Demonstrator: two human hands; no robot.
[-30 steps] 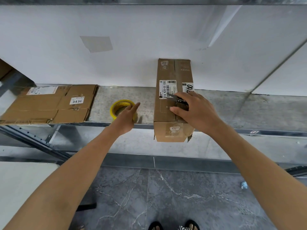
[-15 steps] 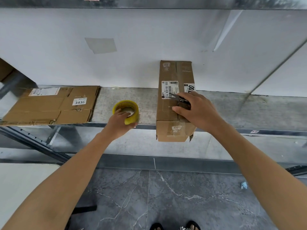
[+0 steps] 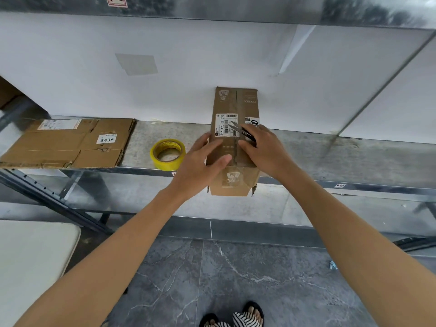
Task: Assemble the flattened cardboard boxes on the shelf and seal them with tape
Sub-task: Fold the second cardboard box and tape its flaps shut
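Matt brown cardboard box [image 3: 236,142], glossy yellow plastic tape roll [image 3: 168,154], dull mottled metal shelf [image 3: 330,159].

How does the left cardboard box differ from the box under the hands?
The left box lies flattened and untouched; the middle box is assembled, under the left hand and the right hand holding scissors. The left box bears a "3436" label; the middle box a barcode label. Both are brown cardboard on the shelf.
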